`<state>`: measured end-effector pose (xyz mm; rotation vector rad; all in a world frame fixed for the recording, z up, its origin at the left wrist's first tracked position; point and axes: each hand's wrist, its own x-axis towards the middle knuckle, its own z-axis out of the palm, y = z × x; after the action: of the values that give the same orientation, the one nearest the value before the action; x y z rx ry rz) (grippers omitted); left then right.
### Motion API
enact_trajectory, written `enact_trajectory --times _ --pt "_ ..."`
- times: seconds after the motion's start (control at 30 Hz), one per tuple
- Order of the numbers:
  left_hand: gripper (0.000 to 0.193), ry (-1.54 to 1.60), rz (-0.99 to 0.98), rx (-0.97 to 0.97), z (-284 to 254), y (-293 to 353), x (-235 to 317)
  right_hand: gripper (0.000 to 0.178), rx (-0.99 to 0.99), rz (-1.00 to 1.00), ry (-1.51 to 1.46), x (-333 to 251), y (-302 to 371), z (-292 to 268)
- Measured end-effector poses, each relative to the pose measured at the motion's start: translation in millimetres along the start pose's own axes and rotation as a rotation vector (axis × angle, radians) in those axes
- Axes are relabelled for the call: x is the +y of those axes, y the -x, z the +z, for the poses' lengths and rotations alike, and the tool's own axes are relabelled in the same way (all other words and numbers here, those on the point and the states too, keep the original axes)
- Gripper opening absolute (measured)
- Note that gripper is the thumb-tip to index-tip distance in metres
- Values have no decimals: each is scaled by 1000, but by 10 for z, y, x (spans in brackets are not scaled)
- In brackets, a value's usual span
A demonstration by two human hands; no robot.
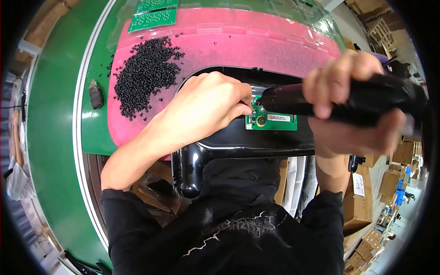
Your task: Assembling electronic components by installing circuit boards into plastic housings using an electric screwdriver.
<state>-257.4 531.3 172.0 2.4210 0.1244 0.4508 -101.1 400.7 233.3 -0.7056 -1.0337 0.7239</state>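
Observation:
A glossy black plastic housing (238, 140) lies on a pink foam mat (256, 43). A small green circuit board (271, 122) sits inside the housing. My left hand (204, 107) rests on the housing with its fingertips pinched at the board's left edge; whatever they hold is too small to make out. My right hand (353, 105) grips a black electric screwdriver (362, 98) held level, with its tip (259, 98) pointing left at the board's upper left corner, close to my left fingertips.
A heap of small black screws (144, 73) lies on the mat's left side. A dark lump (96, 95) sits on the green conveyor belt (59, 114). Two green boards (153, 18) lie at the far edge. Cardboard boxes (362, 206) stand on the floor at the right.

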Motion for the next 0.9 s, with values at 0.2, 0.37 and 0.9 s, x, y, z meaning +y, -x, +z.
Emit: enact_trajectory --times 0.2,0.37,0.9 --pt "12 146 86 81 -4 -47 52 57 -68 -127 -40 -209 44 32" --pt "14 243 145 36 -17 -54 22 56 -98 -170 -40 -196 90 9" --pt "23 -2 -97 55 -77 -62 131 63 -53 255 160 -106 133 108"
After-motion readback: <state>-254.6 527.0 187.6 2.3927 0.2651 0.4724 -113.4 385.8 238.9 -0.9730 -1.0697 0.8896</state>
